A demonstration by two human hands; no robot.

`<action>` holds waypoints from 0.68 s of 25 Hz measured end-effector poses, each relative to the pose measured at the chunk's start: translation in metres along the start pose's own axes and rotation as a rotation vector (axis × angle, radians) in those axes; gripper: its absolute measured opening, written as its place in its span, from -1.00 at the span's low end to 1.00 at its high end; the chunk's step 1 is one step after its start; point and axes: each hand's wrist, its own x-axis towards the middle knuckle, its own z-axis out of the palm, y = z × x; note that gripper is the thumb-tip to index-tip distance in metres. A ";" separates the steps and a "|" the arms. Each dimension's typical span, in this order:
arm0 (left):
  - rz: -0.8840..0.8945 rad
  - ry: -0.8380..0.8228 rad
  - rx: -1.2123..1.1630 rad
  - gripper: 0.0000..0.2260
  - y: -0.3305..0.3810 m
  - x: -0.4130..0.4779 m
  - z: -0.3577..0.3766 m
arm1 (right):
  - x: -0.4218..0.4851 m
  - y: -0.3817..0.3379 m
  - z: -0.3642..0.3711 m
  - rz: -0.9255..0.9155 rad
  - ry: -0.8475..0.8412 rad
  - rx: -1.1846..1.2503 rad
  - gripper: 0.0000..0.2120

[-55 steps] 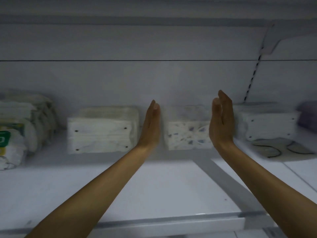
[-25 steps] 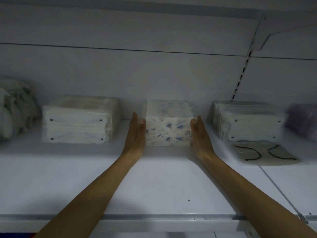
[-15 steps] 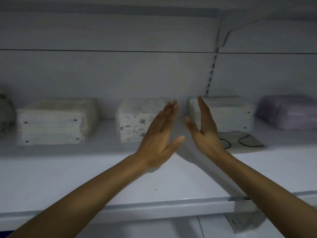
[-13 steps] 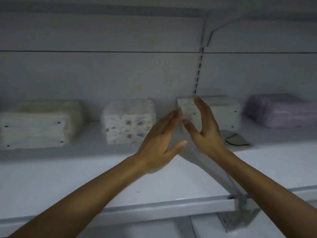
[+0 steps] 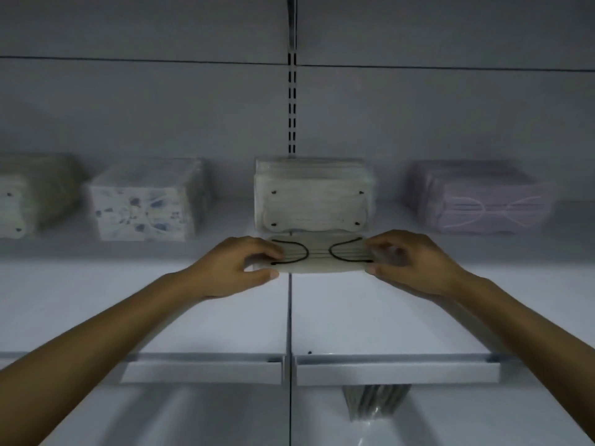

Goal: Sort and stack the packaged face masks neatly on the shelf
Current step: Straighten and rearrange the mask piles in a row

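So the mask packet [image 5: 318,256] with black loops lies on the shelf [image 5: 354,317] toward its back edge, just in front of the white stack [image 5: 314,194], with the left hand [image 5: 238,265] pinching its left end and the right hand [image 5: 415,262] its right.

Dim white store shelving in cool, low light
The shelf [image 5: 354,317] runs flat beneath the left hand [image 5: 231,268] and the right hand [image 5: 418,268], a seam [image 5: 289,317] splitting it between them; its front rail [image 5: 396,370] lies nearer than the wrists. Beyond the hands rises a pale back panel [image 5: 145,107], with a slotted upright [image 5: 292,107] straight above the gap between them
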 end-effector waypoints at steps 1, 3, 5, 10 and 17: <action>-0.020 0.007 -0.010 -0.56 0.003 -0.001 0.001 | 0.003 0.004 0.002 -0.055 0.011 -0.048 -0.59; -0.032 0.032 0.038 -0.60 0.008 -0.003 0.003 | 0.007 0.009 0.002 -0.130 -0.003 -0.111 -0.57; -0.020 0.053 0.106 -0.67 0.011 -0.004 0.005 | 0.006 0.011 -0.001 -0.137 -0.046 -0.061 -0.53; -0.190 0.215 0.000 -0.92 0.016 0.008 0.007 | 0.008 0.016 -0.002 -0.089 -0.056 0.054 -0.63; -0.264 0.640 -0.342 -0.77 0.021 0.054 -0.004 | 0.068 0.006 -0.002 0.125 0.418 0.613 -0.76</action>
